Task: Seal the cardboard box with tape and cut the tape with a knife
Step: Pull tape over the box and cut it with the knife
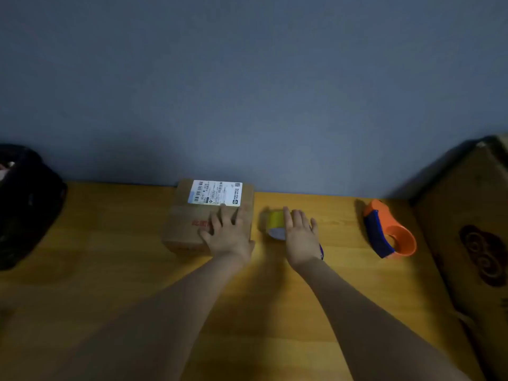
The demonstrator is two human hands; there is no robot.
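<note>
- Left grip [229,232]: we find it laid flat, palm down, fingers spread, on top of the cardboard box [192,215]. It presses on the lid and encloses nothing.
- Right grip [301,237]: we find it resting over the tape roll [276,224], just right of the box. Fingers drape across the roll's right side; we cannot tell whether they have closed around it.
- Cardboard box: it sits on the counter [110,257] against the grey-blue wall [247,78]. Its flaps lie shut. A white shipping label [215,193] covers the far part of its top, and red print shows on the near part, partly under the left grip.
- Tape roll: yellowish, standing on edge on the counter, close beside the box but apart from it.
- A small purple-blue item [321,251] shows at the right grip's outer edge; we cannot identify it.
- Orange and blue tape dispenser [390,232]: on the counter well to the right of the box, untouched.
- Large brown carton [472,229]: farther right of the box, beyond the dispenser.
- Dark bag [24,204]: well to the left of the box.
</note>
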